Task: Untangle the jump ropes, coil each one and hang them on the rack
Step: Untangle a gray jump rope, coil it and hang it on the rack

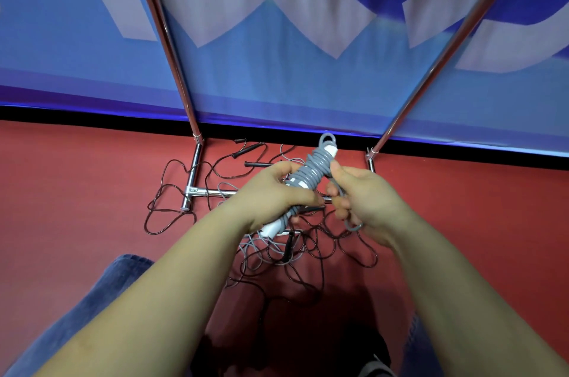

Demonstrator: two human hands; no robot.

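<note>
covering the lower part of the view is a red floor [92,186], and a blue banner [277,84] with pale shapes is standing behind it, ending in a black strip at floor level. a chrome rack [197,190] is resting on the floor in front of the banner: two slanted poles are rising toward the top corners of the view, and a low crossbar is running between its feet. dark jump ropes [172,192] with black handles are lying in loose tangled loops over and around the rack base, mixed with thin grey cord near the centre. the grey jump rope [312,172] is being held above this tangle, between the two hands, wound in tight turns around its white handles, with a small loop sticking up at the far end. the left hand [274,192] is gripping the near part of the bundle, fingers curled around the handles, whose white ends are sticking out below the palm. the right hand [366,201] is pinching the free grey cord just beside the bundle, with a short loop of cord hanging under its fingers. blue denim [101,299] is showing under the left forearm.
</note>
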